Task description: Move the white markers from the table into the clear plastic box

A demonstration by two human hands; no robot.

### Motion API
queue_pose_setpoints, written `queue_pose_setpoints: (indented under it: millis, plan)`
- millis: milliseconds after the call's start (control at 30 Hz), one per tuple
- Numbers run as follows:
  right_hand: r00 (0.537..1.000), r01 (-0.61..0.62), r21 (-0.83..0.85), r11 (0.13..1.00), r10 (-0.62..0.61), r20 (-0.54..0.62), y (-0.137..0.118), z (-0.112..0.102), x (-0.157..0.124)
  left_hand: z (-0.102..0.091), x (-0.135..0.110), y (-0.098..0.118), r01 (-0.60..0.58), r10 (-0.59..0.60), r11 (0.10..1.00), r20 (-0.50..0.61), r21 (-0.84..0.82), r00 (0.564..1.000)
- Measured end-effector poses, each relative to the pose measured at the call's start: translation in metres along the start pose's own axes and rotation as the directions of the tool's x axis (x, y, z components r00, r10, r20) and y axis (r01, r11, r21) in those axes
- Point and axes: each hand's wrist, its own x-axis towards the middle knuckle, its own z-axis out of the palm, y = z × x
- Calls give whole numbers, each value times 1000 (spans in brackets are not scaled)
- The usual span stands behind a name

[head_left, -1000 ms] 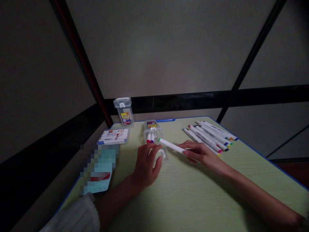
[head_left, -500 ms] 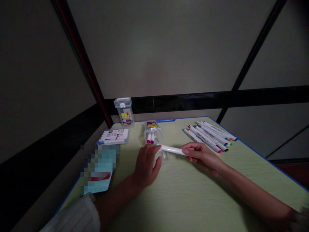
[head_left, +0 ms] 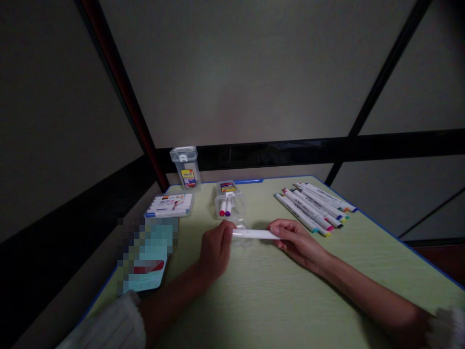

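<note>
Left hand [head_left: 214, 247]: curled, its fingertips pinched on the left end of the white marker [head_left: 254, 234], just in front of the clear case [head_left: 229, 206].
Right hand [head_left: 296, 241]: closed on the marker's other end, thumb and fingers around the barrel, in front and to the right of the clear case.
White marker: was held level between the two hands, crosswise, just in front of the clear case. Whether it touched anything beneath could not be told.
Handling: likely light and stiff, with a smooth plastic barrel that might slip. It is best held on the barrel near each end, since a cap could pull loose.
Inside the clear case: two capped markers [head_left: 225, 209], one red-tipped and one purple-tipped.
Loose markers [head_left: 316, 208]: a slanted row well to the right of the clear case.
Flat marker pack [head_left: 170, 204]: just left of the clear case.
Upright box [head_left: 186, 167]: behind and left of the clear case.
Tabletop [head_left: 276, 300]: pale green, blue-edged.
</note>
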Motion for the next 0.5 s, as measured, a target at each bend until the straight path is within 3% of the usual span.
queue_pose_setpoints:
  millis: [133,267,500]
  plan:
    - [999,17,58,998,-15,-48,0,0,0,1,2,4,117,-118,989,0,-93,993]
    - [997,57,-53,997,-59,-41,0,1,-2,3,1,3,176,-178,967,5,-182,984]
    - [996,64,-93,994,-70,-61,1,2,-3,4,-2,0,204,-198,947,48,-250,979]
